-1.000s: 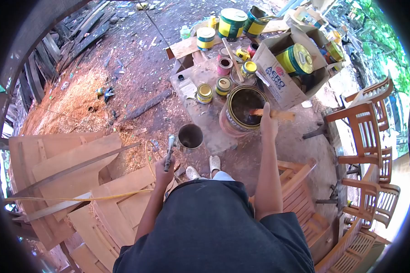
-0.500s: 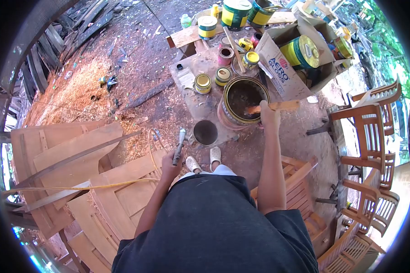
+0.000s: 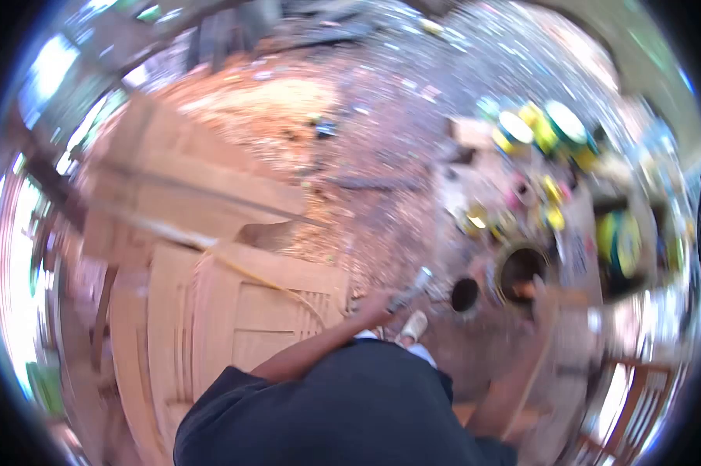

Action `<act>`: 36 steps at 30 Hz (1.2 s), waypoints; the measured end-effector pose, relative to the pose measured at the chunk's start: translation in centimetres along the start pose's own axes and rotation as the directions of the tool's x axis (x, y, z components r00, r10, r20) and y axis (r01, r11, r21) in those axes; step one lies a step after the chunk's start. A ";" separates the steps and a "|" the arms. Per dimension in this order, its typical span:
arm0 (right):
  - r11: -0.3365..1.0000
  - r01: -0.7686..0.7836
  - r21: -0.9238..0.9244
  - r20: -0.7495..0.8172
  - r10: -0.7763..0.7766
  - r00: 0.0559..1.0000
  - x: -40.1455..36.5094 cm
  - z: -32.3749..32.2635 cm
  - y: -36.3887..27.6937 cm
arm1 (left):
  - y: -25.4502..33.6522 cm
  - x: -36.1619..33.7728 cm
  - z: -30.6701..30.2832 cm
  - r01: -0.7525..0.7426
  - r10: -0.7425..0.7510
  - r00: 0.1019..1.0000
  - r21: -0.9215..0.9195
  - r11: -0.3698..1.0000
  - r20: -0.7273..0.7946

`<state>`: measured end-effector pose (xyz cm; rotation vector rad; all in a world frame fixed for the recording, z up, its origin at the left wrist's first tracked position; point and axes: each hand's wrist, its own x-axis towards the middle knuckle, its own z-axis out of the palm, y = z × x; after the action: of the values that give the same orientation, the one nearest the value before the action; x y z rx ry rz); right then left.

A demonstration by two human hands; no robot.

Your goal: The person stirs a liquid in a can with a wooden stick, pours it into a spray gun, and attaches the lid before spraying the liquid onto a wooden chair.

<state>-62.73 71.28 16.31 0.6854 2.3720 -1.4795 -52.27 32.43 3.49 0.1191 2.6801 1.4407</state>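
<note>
- Left hand (image 3: 377, 306): closed round metal tool (image 3: 413, 288), 12 o'clock from body.
- Right hand (image 3: 545, 300): grips stick (image 3: 576, 297) at bucket (image 3: 497, 272), 2 o'clock.
- Change: view swings left, wooden panels (image 3: 277, 303) nearer centre; both grips persist, work seemingly unbroken.

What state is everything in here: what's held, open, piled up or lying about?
Left hand: closed around a metal tool.
Right hand: at the large can's rim; grip too blurred to tell.
Large can: open.
Smaller container: open, dark inside.
Cardboard box: open, holding a yellow-and-green can.
Wooden panels: overlapping.
Yellow hose: lying across panels.
</note>
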 end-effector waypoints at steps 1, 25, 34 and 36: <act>0.979 -0.201 0.034 0.028 0.200 0.979 0.6 0.1 0.0 | 1.7 0.0 -1.3 0.081 -0.088 0.993 0.082 0.993 0.081; 0.994 0.031 -0.106 -0.325 -0.064 0.943 -0.1 2.1 2.2 | -0.9 -1.9 -1.0 0.367 -0.389 0.918 0.207 0.907 0.076; 0.973 -0.063 -0.223 -0.579 -0.080 0.812 -3.7 5.5 0.7 | -3.8 -1.8 -0.6 0.088 -0.094 0.995 0.131 0.987 0.045; 0.964 -0.088 -0.250 -0.593 -0.081 0.801 -4.7 6.3 -0.1 | -3.7 -1.1 -0.9 0.077 -0.081 0.995 0.086 0.993 0.055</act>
<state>-58.93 64.43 15.67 1.2322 2.9483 -0.9910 -51.35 29.50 0.99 0.0595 2.6665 1.2828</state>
